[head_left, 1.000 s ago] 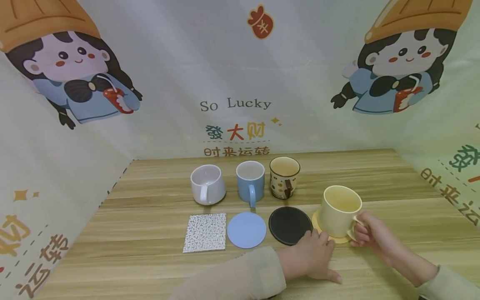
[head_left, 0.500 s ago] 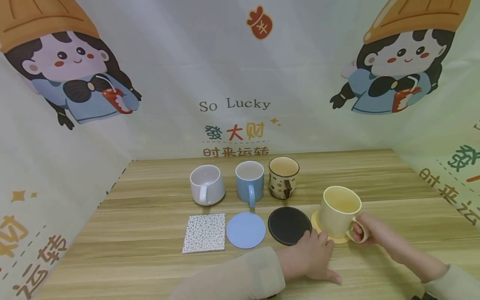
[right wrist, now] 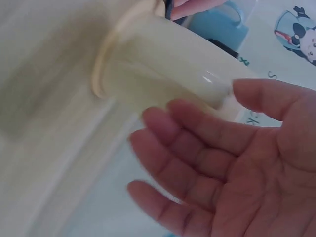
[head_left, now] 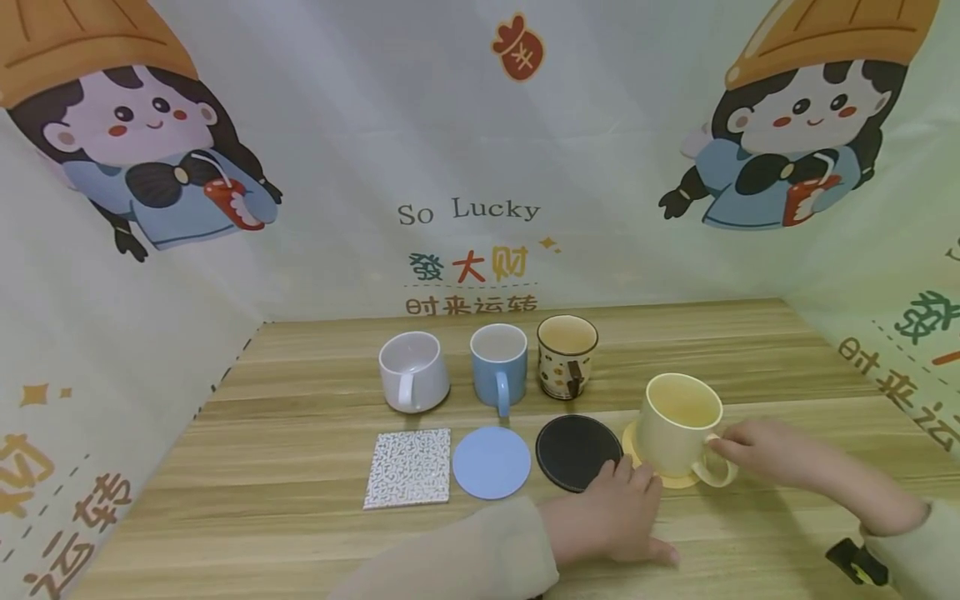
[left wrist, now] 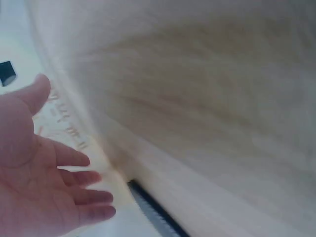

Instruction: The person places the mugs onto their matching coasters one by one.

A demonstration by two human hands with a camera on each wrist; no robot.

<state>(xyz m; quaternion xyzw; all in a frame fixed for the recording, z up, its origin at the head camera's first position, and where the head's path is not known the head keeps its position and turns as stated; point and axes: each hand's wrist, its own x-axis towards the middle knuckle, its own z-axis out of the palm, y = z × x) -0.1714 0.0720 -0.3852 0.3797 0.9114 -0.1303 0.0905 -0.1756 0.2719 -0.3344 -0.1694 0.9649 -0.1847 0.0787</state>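
Note:
A pale yellow mug (head_left: 678, 433) stands upright on a round yellow coaster (head_left: 678, 482), its handle (head_left: 714, 473) turned toward the right. My right hand (head_left: 765, 450) is beside that handle, thumb and fingers relaxed and no longer wrapped around it; in the right wrist view its fingers (right wrist: 173, 168) spread loosely before the mug (right wrist: 163, 69). My left hand (head_left: 626, 508) lies palm down with straight fingers, fingertips at the edges of the yellow coaster and the round black coaster (head_left: 577, 452). In the left wrist view the left palm (left wrist: 34, 187) holds nothing.
Behind the coasters stand a white mug (head_left: 414, 373), a light blue mug (head_left: 498, 367) and a patterned cream mug (head_left: 558, 358). A speckled square coaster (head_left: 408, 468) and a round blue coaster (head_left: 492, 463) lie on the wooden table (head_left: 247, 467). A printed curtain (head_left: 337, 167) surrounds the table.
My right hand has let go of the yellow mug's handle, its fingers coming out of the loop and the forearm shifting right. The left hand and the mugs stay about where they were.

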